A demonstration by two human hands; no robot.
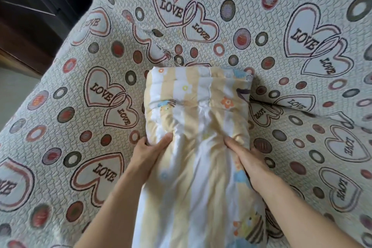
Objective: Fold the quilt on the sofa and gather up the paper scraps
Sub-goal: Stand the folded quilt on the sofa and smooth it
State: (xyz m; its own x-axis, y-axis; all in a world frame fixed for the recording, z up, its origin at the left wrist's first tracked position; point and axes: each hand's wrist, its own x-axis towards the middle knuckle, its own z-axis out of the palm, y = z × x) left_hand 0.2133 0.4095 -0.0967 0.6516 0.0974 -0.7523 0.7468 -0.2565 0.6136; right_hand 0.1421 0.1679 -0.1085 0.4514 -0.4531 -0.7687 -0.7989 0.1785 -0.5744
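Quilt [198, 127] lies folded on the heart-patterned sofa cover [80, 78]; my left hand [150, 152] and right hand [248, 160] each pinch its near fold; dark furniture [30, 16] stands far left of it.

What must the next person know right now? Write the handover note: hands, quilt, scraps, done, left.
Left hand: grips the quilt at its left edge.
Right hand: grips its right edge.
Quilt: folded into a long thick strip on the sofa, far end doubled over, near end hanging toward you.
Done: most folds.
Left: finish folding. No paper scraps in view; find and gather them.
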